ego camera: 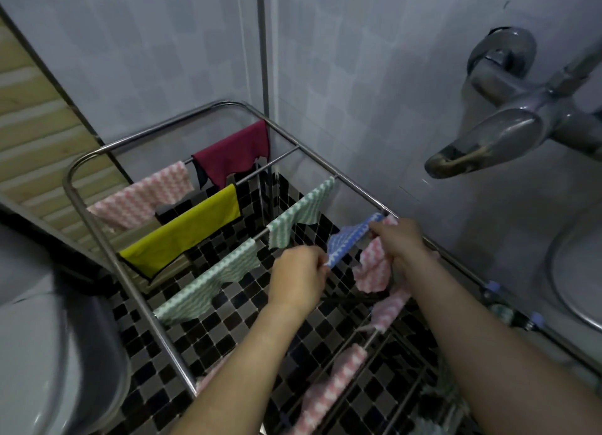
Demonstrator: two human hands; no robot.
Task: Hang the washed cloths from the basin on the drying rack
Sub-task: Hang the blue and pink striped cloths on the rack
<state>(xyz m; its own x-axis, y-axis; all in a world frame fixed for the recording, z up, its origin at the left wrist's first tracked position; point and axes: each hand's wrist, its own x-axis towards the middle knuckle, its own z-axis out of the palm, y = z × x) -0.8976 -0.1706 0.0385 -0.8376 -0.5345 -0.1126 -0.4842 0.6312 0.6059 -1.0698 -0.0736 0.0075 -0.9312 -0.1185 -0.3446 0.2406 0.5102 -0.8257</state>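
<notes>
A steel drying rack (pixel 97 151) stands over a black-and-grey mosaic floor. A blue zigzag cloth (pixel 350 239) is stretched over one of its rails. My left hand (pixel 298 276) pinches its near end. My right hand (pixel 400 240) grips its far end by the right side bar, and a crumpled pink zigzag cloth (pixel 371 270) hangs from that same hand. On the rails behind hang two green zigzag cloths (pixel 211 281), a yellow cloth (pixel 185 236), a maroon cloth (pixel 234 156) and a pink cloth (pixel 143 195). More pink cloths (pixel 329 390) lie on the nearer rails.
A chrome tap (pixel 482 144) juts out from the tiled wall at the right, above a shower hose loop (pixel 560 291). A grey rounded basin or toilet edge (pixel 65 353) sits at the lower left. A slatted wooden panel (pixel 35 131) stands behind the rack at the left.
</notes>
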